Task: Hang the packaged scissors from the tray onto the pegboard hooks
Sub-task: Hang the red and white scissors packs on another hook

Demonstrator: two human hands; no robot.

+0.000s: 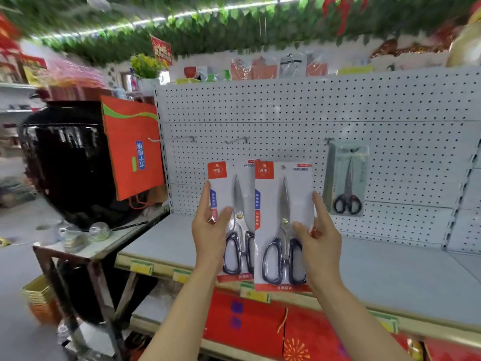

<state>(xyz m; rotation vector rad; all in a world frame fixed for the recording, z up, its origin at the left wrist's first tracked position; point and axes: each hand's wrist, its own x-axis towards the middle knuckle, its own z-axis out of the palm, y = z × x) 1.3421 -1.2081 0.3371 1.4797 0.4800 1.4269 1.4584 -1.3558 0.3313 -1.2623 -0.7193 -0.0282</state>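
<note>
Left hand [209, 225] pinches left scissors pack [234, 217]; right hand [318, 235] pinches right scissors pack [282, 225]; both upright.

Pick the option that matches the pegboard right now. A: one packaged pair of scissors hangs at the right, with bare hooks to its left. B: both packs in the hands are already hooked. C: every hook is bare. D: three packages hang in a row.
A: a single hanging pack of black-handled scissors sits at the right of the pegboard, while the bare hooks to its left carry nothing.
</note>
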